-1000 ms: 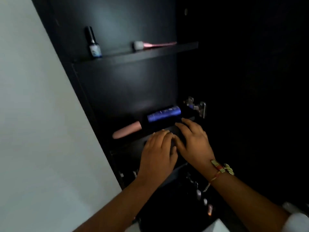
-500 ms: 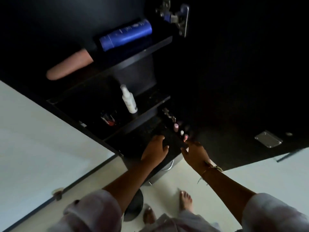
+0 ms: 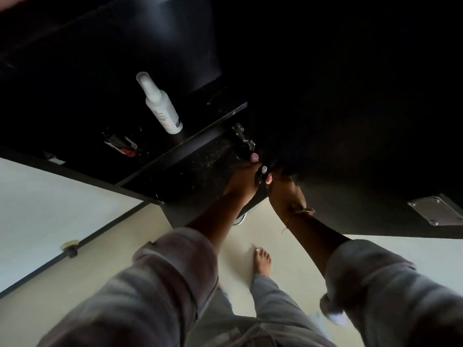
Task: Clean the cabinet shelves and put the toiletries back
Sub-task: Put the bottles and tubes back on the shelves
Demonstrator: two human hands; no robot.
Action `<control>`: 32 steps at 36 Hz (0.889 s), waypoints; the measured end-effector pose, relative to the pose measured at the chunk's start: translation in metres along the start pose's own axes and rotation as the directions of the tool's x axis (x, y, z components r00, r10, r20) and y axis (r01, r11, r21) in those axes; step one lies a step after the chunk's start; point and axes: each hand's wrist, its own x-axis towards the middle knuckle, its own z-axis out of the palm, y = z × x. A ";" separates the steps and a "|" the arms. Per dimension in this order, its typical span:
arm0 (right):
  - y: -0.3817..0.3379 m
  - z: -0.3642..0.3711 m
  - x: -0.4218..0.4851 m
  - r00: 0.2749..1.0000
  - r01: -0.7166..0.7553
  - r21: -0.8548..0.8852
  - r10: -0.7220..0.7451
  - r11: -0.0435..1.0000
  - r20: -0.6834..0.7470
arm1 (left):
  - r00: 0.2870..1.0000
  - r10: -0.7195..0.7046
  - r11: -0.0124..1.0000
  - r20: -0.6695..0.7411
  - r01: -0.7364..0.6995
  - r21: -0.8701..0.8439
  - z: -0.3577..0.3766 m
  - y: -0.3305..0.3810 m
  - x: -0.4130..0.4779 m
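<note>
Editor: Where are the toiletries?
Photographer: White spray bottle (image 3: pixel 160 103) upright on a dark cabinet shelf (image 3: pixel 200 136); small capped bottles (image 3: pixel 254 157) on the level below.
Editor: And the hands?
Photographer: Left hand (image 3: pixel 244 182) and right hand (image 3: pixel 285 196) both reach among those small bottles, fingers lost in shadow; neither grip can be told.

Left hand (image 3: pixel 241 182), right hand (image 3: pixel 284 194) among bottles (image 3: pixel 264 169)

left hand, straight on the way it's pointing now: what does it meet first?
Most likely the white-capped bottle, right ahead of the left hand on the bottom shelf. Beyond it sits the metal hinge. It is too dark to tell whether hand and bottle already touch.
</note>
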 end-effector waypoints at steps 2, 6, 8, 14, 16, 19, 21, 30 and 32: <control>0.003 0.008 0.008 0.999 0.041 -0.087 -0.042 0.995 -0.016 | 1.000 0.002 1.000 0.008 -0.002 -0.008 0.005 0.000 0.012; 0.013 0.021 0.016 0.989 0.144 -0.169 -0.146 0.975 0.001 | 0.997 0.005 1.000 0.072 -0.003 -0.018 0.017 0.001 0.032; 0.016 0.022 0.017 0.985 0.164 -0.199 -0.173 0.966 -0.028 | 0.997 0.002 1.000 0.077 -0.001 -0.022 0.023 -0.001 0.039; 0.026 0.032 0.022 0.985 0.163 -0.198 -0.172 0.967 -0.029 | 0.995 -0.022 0.998 0.097 0.027 -0.059 0.036 -0.008 0.049; 0.027 0.034 0.024 0.991 0.136 -0.125 -0.136 0.983 0.008 | 0.997 -0.008 0.998 0.080 0.013 -0.064 0.037 -0.010 0.050; 0.031 0.041 0.029 0.993 0.080 -0.063 -0.074 0.995 0.097 | 0.992 -0.053 0.994 0.112 0.063 -0.090 0.042 -0.012 0.052; 0.031 0.044 0.030 0.993 0.035 -0.004 -0.034 0.999 0.115 | 0.992 -0.065 0.995 0.104 0.072 -0.070 0.047 -0.016 0.052; 0.032 0.057 0.040 0.984 -0.098 0.066 0.086 0.993 0.158 | 0.996 -0.085 0.996 -0.010 0.085 0.017 0.052 -0.035 0.044; 0.028 0.053 0.039 0.979 -0.082 -0.007 0.081 0.997 0.188 | 0.994 -0.103 0.993 -0.026 0.104 0.056 0.048 -0.039 0.037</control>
